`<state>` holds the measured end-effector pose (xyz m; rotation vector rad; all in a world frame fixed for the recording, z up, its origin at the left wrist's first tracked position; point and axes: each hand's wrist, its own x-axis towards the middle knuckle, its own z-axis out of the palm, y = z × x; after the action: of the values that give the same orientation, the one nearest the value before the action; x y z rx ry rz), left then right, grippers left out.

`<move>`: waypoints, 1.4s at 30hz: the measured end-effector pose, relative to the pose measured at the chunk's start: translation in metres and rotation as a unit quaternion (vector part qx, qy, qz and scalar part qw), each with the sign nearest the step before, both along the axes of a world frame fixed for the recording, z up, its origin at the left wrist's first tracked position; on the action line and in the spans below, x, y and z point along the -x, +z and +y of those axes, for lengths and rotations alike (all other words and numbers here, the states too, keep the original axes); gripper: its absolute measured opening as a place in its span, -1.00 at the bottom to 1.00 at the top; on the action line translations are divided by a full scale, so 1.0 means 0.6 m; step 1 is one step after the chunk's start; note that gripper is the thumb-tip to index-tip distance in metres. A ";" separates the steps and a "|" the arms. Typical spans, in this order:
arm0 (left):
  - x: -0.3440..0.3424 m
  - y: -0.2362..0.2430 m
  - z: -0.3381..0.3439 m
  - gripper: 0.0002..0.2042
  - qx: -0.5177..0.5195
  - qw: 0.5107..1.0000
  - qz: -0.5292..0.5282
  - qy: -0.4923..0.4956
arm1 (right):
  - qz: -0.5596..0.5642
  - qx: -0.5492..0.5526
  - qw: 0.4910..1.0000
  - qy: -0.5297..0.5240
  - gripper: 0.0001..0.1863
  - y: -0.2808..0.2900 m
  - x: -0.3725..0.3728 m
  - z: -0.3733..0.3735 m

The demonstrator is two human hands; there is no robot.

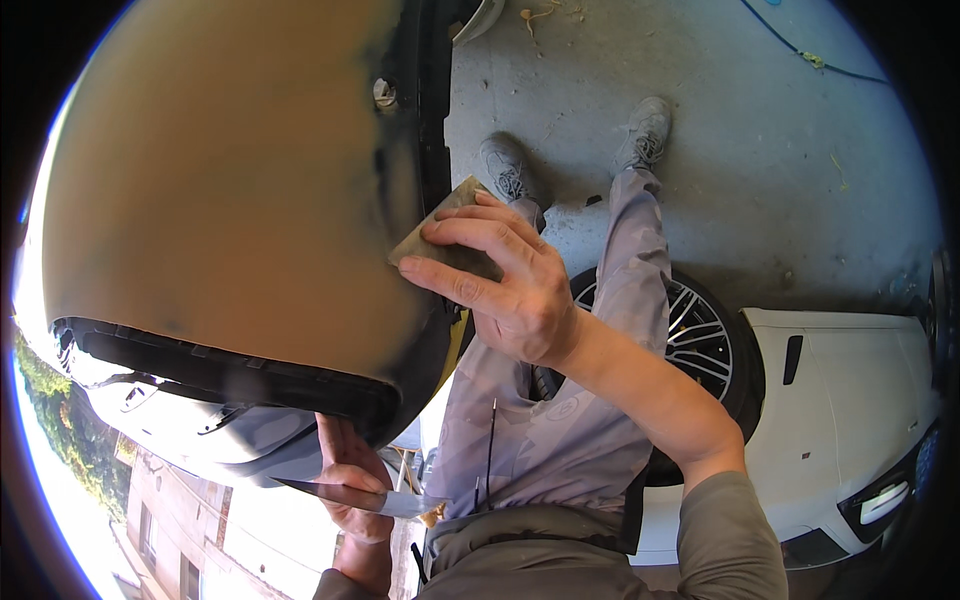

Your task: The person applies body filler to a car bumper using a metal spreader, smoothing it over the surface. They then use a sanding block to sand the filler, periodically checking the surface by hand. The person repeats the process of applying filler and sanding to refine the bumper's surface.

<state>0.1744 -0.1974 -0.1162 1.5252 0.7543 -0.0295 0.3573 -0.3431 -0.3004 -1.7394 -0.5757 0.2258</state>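
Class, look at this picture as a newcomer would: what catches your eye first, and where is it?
The large tan panel with its dark edge dominates the upper left, and at its right edge, mid-picture, the right hand holds a flat, brownish-grey pad. Below the panel, the left hand holds a thin flat tool. At lower right, a white car stands out.

The broad curved panel (215, 185) is tan, clouding to smoky grey at its edge; its trim (433, 110) is black; the flat pad (458, 258) is olive-brown; the flat-bladed tool (402, 503) is dark with a silvery end; the trousers (560, 445) are pale lilac-grey, faintly printed; the sleeve (730, 530) olive-grey; the spokes (700, 330) silver within a black tyre (749, 375); the car (850, 385) white; the floor (740, 180) blue-grey.
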 end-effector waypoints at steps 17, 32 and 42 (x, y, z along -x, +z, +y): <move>0.005 0.002 -0.004 -0.68 0.023 0.996 0.031 0.083 | 0.006 0.027 0.999 -0.029 -0.56 -0.027 -0.130 0.019; -0.074 0.088 -0.098 -0.72 0.374 0.887 0.043 0.269 | 0.020 -0.020 0.994 0.102 -0.67 0.268 -0.096 -0.141; -0.222 0.171 -0.185 -0.73 0.534 0.803 -0.008 0.266 | -0.246 -0.015 0.938 0.245 -0.60 0.444 -0.135 -0.205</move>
<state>0.3075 -0.3084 -0.0139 0.2079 0.9014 -0.0153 0.4384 -0.4663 -0.0341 -1.5976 -1.3760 0.1228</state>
